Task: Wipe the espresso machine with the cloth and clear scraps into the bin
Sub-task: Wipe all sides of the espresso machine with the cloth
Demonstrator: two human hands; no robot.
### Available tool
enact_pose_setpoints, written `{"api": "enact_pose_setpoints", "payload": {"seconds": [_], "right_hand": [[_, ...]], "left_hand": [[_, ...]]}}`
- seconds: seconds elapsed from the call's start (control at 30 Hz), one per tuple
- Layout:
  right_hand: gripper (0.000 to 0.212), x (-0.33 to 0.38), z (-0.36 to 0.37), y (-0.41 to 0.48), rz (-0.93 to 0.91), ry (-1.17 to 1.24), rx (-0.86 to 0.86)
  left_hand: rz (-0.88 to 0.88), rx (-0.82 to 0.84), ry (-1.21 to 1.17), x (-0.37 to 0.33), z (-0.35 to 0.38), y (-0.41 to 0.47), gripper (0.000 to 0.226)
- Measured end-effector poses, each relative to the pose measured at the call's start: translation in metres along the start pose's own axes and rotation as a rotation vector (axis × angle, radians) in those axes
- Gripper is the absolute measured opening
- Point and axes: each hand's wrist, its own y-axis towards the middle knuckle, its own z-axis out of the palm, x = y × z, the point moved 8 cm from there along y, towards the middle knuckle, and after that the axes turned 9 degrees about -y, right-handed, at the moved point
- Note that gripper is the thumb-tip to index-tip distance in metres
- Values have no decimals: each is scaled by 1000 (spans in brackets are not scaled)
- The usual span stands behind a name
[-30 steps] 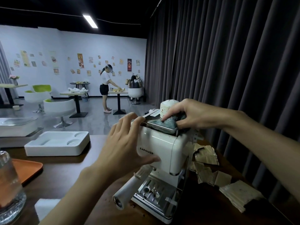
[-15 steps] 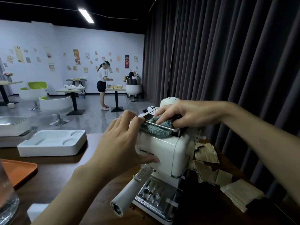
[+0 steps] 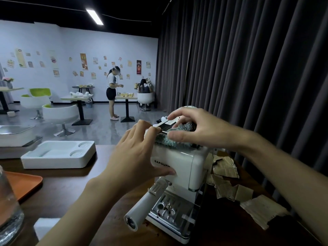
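Our left hand (image 3: pixel 134 157) clamps the espresso machine (image 3: pixel 182 166) to steady it; our right hand (image 3: pixel 198 126) pinches the cloth (image 3: pixel 170 142) on top.

On the white front of the espresso machine (image 3: pixel 184 162) a brand name stands in dark capital letters, "SAPOUR"; the thumb of the left hand (image 3: pixel 134 157) covers its end. The posters (image 3: pixel 83 63) on the far wall are too small to read.

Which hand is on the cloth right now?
The right hand, gripping the teal cloth on top of the espresso machine. The left hand only steadies the machine's white body.
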Motion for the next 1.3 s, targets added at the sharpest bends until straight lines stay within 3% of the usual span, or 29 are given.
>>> {"api": "enact_pose_setpoints", "payload": {"seconds": [0.1,0.27,0.6,0.77,0.9,1.07,1.3], "right_hand": [[63,8,7,0,-13,-81,-170],[80,-4,2,-11,48,36,-116],[64,-7,-2,-19,113,-37,-238],[53,-8,0,-25,70,59,7],[19,-14,-23,-31,-59,78,-53],[24,-9,-12,-12,-164,-132,213],[23,-14,-18,3,-222,-314,258]], "left_hand": [[6,0,-3,0,-1,0,98],[8,-2,-15,0,0,0,98],[11,4,-59,3,3,-1,101],[-14,6,-218,9,3,-1,96],[-19,4,-328,11,-3,1,80],[-85,9,-356,15,-6,7,74],[-27,27,-398,21,-2,14,70]]}}
